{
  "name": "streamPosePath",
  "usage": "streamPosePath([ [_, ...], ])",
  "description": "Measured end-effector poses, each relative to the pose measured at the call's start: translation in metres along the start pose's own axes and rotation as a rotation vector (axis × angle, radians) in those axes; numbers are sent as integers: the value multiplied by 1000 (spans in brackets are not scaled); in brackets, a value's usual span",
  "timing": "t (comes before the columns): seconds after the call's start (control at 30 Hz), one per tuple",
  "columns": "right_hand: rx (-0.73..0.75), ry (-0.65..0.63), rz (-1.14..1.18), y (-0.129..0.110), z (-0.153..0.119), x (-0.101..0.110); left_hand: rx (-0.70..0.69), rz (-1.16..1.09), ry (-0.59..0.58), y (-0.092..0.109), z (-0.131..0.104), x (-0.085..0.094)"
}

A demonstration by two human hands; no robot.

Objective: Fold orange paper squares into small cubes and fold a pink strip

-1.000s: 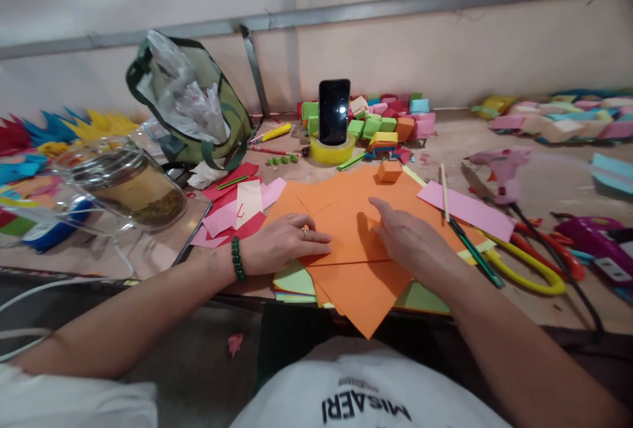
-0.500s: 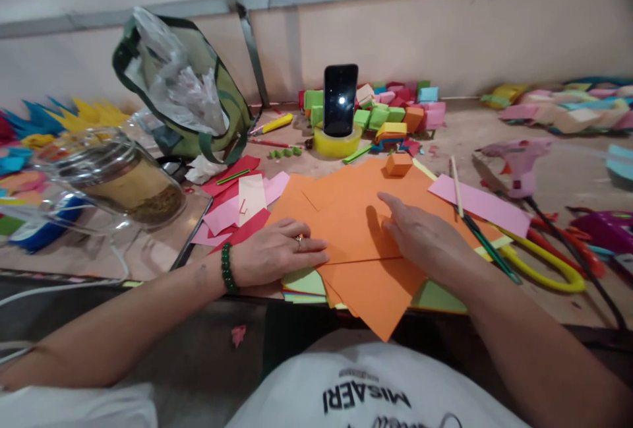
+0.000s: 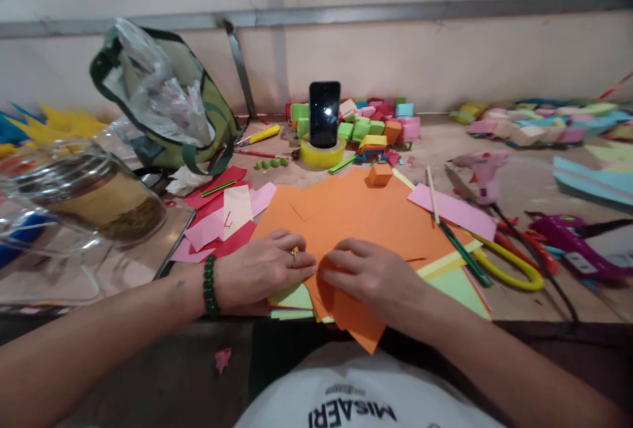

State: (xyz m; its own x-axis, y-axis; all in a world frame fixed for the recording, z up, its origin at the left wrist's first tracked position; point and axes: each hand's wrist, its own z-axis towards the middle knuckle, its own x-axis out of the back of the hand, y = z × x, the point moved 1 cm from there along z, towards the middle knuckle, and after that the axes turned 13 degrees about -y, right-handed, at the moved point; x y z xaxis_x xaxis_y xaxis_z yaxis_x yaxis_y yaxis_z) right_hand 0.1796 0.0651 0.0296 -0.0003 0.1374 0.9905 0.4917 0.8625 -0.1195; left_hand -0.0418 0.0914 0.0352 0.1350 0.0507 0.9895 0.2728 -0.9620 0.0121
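Observation:
Orange paper sheets point(image 3: 346, 217) lie spread in front of me, one corner jutting past the table's front edge. My left hand point(image 3: 270, 263), with a green bead bracelet point(image 3: 210, 286) and a ring, rests flat on the left part of the orange paper, fingers stretched out. Close to those fingertips, my right hand point(image 3: 376, 279) has its fingers bent together at the paper's near part; its thumb is mostly hidden. Under the orange sheets, light green paper point(image 3: 455, 289) shows. A small folded orange paper box point(image 3: 380, 174) sits at the sheets' far edge.
A phone point(image 3: 324, 115) stands in a yellow tape roll point(image 3: 322, 152); coloured paper boxes point(image 3: 368, 126) are behind. At right lie a pink glue gun point(image 3: 482, 171), yellow-handled scissors point(image 3: 512, 273) and a purple tool point(image 3: 578, 243). A glass jar point(image 3: 99, 200) and green bag point(image 3: 212, 111) occupy the left.
My right hand has drawn back toward me and left, from pointing over the sheets to bent fingers beside my left hand. The left hand stays on the paper. The view has shifted slightly.

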Motion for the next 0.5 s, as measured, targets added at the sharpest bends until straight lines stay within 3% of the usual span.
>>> streamPosePath([
  [0.17, -26, -6, 91, 3, -6, -6, 2, -57, -31, 2, 2, 5],
  [0.33, -140, 102, 113, 23, -52, -12, 35, -79, -107, 6, -4, -3],
  [0.5, -340, 242, 144, 35, -97, -17, 116, -48, -77, 14, -19, -15],
])
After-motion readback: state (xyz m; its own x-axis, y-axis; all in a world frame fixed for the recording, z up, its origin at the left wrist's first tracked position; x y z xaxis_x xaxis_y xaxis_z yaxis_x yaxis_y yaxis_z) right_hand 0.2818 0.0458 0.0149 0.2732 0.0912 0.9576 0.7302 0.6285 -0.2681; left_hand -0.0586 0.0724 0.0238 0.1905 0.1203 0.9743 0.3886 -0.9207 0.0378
